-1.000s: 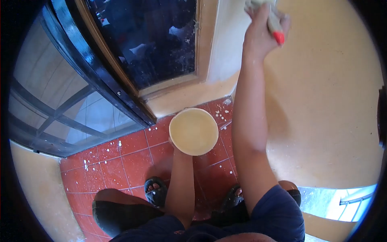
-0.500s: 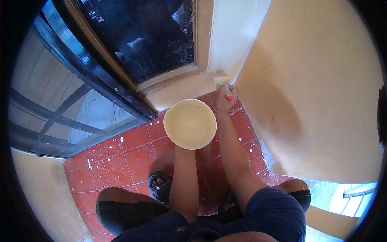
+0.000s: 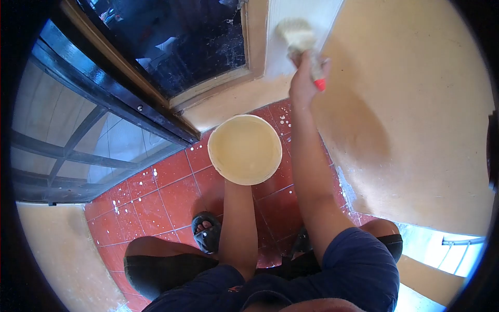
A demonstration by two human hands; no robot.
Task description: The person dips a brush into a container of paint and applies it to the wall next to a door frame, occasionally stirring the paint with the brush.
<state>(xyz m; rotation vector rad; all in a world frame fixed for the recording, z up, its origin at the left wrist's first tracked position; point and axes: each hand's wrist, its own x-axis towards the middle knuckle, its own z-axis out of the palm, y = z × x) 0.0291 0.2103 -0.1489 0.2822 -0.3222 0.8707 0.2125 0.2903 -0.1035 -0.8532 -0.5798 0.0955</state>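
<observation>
Right hand (image 3: 305, 83) first: from my end I see its fingers closed round a brush (image 3: 301, 44), red handle tip aimed back toward the body. Bristles blurred over a white strip of wall (image 3: 278, 65) just beyond the hand; touching or not, I cannot tell. I judge this a brushing stroke on the strip; next move probably calls for a steady wrist kept within its edges. Below and left of that hand, a round bowl (image 3: 249, 179), held up at the end of the left forearm (image 3: 239, 223); left hand hidden beneath, grip I cannot tell. Room is tight: window frame (image 3: 255, 47) left of the brush, tan wall (image 3: 416, 104) close on the right. Farther below, white-spotted red floor (image 3: 174, 174) and a sandal (image 3: 207, 239); well left, a dark barred door (image 3: 104, 83).
</observation>
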